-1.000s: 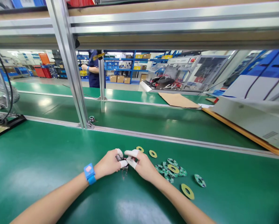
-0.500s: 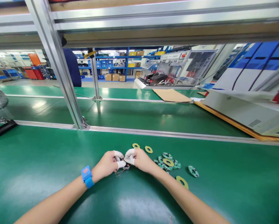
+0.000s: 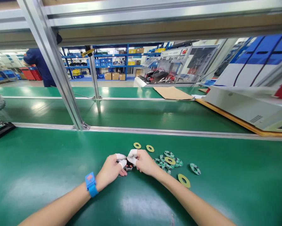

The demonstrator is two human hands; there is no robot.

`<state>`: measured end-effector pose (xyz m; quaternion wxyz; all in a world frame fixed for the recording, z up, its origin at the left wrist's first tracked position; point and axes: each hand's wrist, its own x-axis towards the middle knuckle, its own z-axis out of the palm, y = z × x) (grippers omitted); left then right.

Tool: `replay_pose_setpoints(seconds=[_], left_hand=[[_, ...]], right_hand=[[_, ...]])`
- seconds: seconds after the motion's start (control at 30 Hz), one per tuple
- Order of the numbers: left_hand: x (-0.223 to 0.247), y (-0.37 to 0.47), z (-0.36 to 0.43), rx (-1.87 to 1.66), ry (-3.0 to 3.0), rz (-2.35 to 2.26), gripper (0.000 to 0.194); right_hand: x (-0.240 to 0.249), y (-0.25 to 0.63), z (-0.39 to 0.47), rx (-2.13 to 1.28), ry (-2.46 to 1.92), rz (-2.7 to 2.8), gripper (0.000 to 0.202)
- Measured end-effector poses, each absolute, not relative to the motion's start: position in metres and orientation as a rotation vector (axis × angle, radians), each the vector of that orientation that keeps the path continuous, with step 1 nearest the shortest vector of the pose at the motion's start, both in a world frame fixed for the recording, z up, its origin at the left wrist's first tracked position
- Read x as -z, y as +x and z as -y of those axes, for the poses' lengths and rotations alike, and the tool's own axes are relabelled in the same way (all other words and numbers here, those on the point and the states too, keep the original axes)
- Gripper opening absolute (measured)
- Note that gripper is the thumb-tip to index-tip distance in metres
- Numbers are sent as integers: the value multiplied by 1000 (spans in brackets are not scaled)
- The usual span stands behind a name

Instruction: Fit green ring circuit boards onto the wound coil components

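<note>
Between my two hands is a small round black part with red spots and a metallic rim (image 3: 129, 167), partly covered by fingers. My left hand (image 3: 113, 166), with white finger cots and a blue wrist strap (image 3: 91, 184), is closed on its left side. My right hand (image 3: 142, 160), also in white finger cots, pinches at its upper right edge. Just beyond my right hand lie two yellow rings (image 3: 137, 145). To its right is a heap of green ring-shaped circuit boards (image 3: 178, 162) with a yellow ring (image 3: 170, 160) on top.
A single ring board (image 3: 195, 169) and another yellow ring (image 3: 184, 180) lie right of the heap. An aluminium post (image 3: 61, 75) rises at the bench's back edge. Cardboard (image 3: 174, 93) and a grey housing (image 3: 244, 106) stand beyond. A person in dark blue (image 3: 43, 67) is far left.
The small round part has turned, so its black face and red spots show more. My left hand has shifted slightly, and the person in the background has moved left.
</note>
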<state>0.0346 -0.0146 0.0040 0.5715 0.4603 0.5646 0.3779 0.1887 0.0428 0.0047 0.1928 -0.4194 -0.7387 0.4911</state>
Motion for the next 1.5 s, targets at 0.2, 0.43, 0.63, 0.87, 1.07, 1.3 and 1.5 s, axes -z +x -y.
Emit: replay_pose_setpoints(seconds=[0.2,0.43,0.63,0.87,1.07,1.3,1.5], left_hand=[[-2,36,18,-886,1165,-1346,26],[-3,36,21,-909,1195,-1339,24],[-3,37,19,-856,1256,-1348,24],[-17,20,9,-835,1587,-1395,27],[-14,21,13,-753,1838,-1297,51],[-10,28,19,-775,1958,-1362,33],[-24,21,14,-921,1937,-1400,30]], right_hand=[[4,191,-35,-1270,-1130,2035,20],[3,189,-31,-1144,-1012,2020,22],[7,190,-32,-1067,-1029,2065,21],[-16,207,-62,-915,-1255,2221,23],[-29,209,-69,-156,-1485,2488,29],[-29,206,-65,-172,-1567,2516,23],[-37,204,-65,-1042,-1290,2088,32]])
